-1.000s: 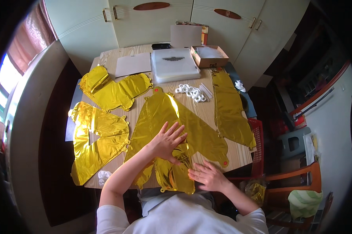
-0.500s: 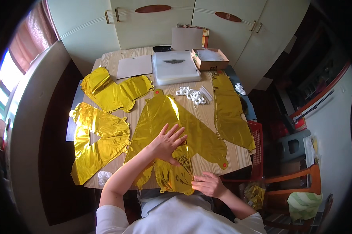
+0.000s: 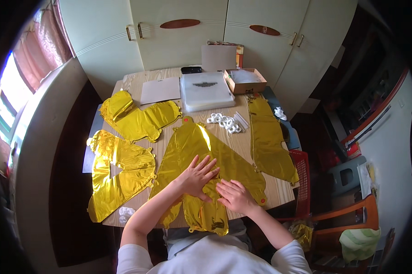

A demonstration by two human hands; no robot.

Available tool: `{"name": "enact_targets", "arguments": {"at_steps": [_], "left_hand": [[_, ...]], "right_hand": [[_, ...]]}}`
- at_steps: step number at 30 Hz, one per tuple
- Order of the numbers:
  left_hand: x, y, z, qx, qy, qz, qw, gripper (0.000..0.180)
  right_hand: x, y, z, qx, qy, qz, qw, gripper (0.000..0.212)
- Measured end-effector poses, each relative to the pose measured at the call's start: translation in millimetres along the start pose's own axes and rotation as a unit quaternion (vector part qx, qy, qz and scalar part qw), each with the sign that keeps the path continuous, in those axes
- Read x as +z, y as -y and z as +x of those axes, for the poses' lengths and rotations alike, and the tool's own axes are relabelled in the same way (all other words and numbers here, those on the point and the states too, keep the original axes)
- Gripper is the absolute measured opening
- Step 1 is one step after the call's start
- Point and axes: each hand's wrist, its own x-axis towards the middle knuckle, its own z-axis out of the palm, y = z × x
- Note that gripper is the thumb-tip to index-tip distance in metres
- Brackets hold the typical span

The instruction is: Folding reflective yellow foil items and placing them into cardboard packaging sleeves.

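Note:
A large gold foil balloon, uninflated and flat, lies across the middle of the table, its lower part hanging to the near edge. My left hand rests on it with fingers spread. Beside it, my right hand lies on the foil to the right, fingers stretched out. Neither hand holds anything. Two more flat gold foil balloons are at the left: a crumpled one farther off and a shiny one nearer. Another flat gold foil balloon lies along the right edge.
Rolls of white ribbon sit beyond the large balloon. Behind them are a stack of clear plastic bags, a cardboard box and a grey sheet. A wooden chair and a red basket stand at the right.
My right hand has moved up from the balloon's near edge onto its middle, beside my left hand. The left hand stays at about the same spot on the foil.

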Motion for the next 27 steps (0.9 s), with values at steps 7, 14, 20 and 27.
{"name": "enact_targets", "arguments": {"at_steps": [7, 14, 20, 27], "left_hand": [[-2, 2, -2, 0.029, -0.009, -0.017, 0.999, 0.109], [-2, 5, -6, 0.056, -0.011, -0.018, 0.998, 0.098], [-6, 7, -5, 0.063, -0.006, -0.015, 0.998, 0.095], [-12, 8, -4, 0.071, 0.005, -0.007, 0.997, 0.092]], "right_hand": [[-3, 2, 0, 0.009, 0.002, -0.004, 1.0, 0.038], [-1, 1, -1, 0.019, 0.001, 0.008, 1.0, 0.038], [-1, 1, -1, 0.021, 0.005, 0.006, 1.0, 0.039], [-2, 0, -1, 0.027, 0.009, 0.01, 1.0, 0.039]]}}
